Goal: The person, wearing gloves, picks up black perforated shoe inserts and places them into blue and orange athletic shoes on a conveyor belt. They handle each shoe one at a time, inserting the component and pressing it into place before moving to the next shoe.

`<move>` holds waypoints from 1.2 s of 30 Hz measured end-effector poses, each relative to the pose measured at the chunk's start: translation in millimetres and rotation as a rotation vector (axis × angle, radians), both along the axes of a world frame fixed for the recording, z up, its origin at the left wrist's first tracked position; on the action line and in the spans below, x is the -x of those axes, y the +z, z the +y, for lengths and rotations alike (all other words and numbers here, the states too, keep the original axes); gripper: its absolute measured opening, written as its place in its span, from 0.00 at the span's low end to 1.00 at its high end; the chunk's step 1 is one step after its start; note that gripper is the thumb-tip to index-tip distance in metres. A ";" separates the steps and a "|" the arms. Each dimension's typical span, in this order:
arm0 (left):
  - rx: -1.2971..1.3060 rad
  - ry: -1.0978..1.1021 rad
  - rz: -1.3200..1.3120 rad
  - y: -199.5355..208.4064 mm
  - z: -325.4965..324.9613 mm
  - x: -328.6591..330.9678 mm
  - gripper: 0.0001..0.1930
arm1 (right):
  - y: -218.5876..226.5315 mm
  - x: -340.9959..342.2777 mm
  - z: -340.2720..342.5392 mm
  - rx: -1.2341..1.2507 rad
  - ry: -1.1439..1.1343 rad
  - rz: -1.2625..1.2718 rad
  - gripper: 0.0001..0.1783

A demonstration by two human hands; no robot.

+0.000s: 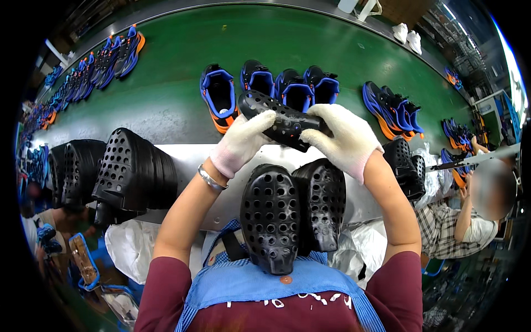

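Observation:
Over the near edge of the bench I hold a black perforated plastic shoe tree [285,123] crosswise between both gloved hands. My left hand [240,144], in a white knit glove, is closed around its left part. My right hand [347,135], gloved the same way, grips its right end with the thumb underneath. Just behind it stand blue-and-black sneakers with their openings toward me; the leftmost sneaker [217,91] shows an orange sole. Below my hands, two more perforated shoe trees, a left one [270,216] and a right one [322,205], rest close to my body.
Stacked black shoe trees [133,171] sit at the left, with others [406,166] at the right. Sneaker rows stand on the green bench [171,55] at far left and right. A co-worker [464,216] is at the right. White plastic bags [133,249] hang below the edge.

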State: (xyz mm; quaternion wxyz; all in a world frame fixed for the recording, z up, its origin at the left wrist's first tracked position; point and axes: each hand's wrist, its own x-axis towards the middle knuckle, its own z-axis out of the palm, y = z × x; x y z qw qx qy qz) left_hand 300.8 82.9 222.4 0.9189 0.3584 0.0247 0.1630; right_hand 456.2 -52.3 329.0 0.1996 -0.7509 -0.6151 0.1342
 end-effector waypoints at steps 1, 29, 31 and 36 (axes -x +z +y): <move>-0.040 0.068 0.018 -2.0 1.3 -0.7 0.16 | -1.9 -0.8 6.2 0.054 -0.012 -0.034 0.19; -1.463 0.592 0.785 -84.4 39.3 -36.6 0.13 | -78.6 5.4 201.8 0.632 -0.061 -0.391 0.22; -1.418 0.525 0.832 -83.1 43.8 -34.9 0.15 | -102.4 9.0 215.6 0.750 -0.058 -0.430 0.17; -1.539 0.009 0.949 -76.0 72.6 -39.4 0.16 | -163.6 -0.7 242.2 0.936 -0.091 -0.468 0.17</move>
